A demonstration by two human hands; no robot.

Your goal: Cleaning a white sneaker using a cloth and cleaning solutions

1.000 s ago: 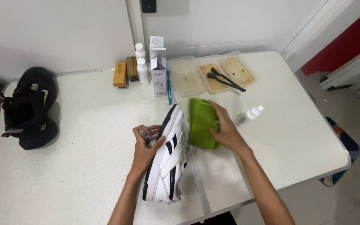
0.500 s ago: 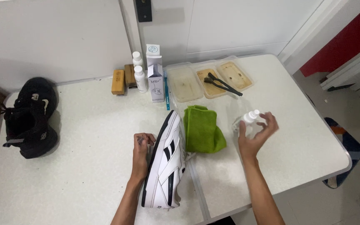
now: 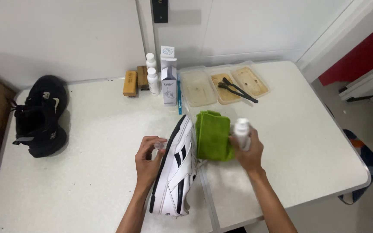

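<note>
Head cam | left hand (image 3: 148, 157) gripping the white sneaker (image 3: 175, 172), tipped on its side on the table (image 3: 87, 172) | right hand (image 3: 248, 149) wrapped round a white spray bottle (image 3: 241, 129), just beside the green cloth (image 3: 213, 134) | black shoes (image 3: 39, 114) far left

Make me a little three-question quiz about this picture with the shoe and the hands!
1. True or false: the right hand holds a small white bottle.
2. What lies between the white shoe and the right hand: A) green cloth, B) black sneakers, C) wooden brush?
3. Which hand steadies the white shoe?

Key: 1 true. 2 A. 3 the left hand.
</note>
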